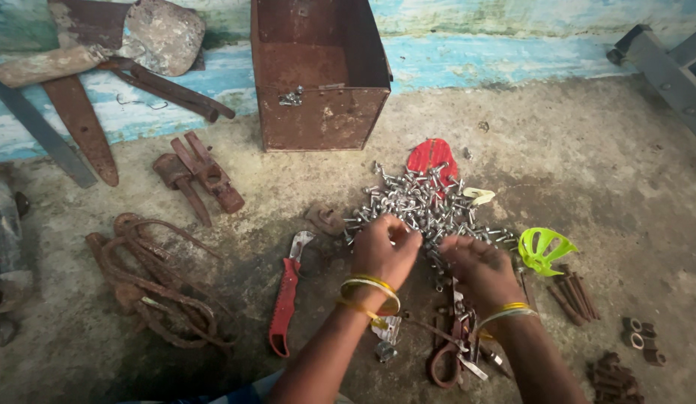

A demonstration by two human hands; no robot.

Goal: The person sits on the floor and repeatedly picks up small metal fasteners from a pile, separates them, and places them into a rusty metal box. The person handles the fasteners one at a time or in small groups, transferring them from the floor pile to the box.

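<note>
Pile of shiny bolts [426, 206] lies on the concrete floor [587, 172], directly under and just beyond both hands. Left hand [384, 251]: fingers curled, grip pinching into the near edge of the pile; what it pinches is hidden. Right hand [479, 265]: fingers bent down on the bolts, cannot tell whether the grip is closed on any. Red plastic piece [432, 155] beyond the pile; green plastic piece [544, 249] just right of the right hand; red-handled wrench [286, 295] left of the left hand; rusty box [318, 75] well beyond.

Risk: loose bolts may roll or scatter if the pile is raked; sharp threads could nick fingertips.
</note>
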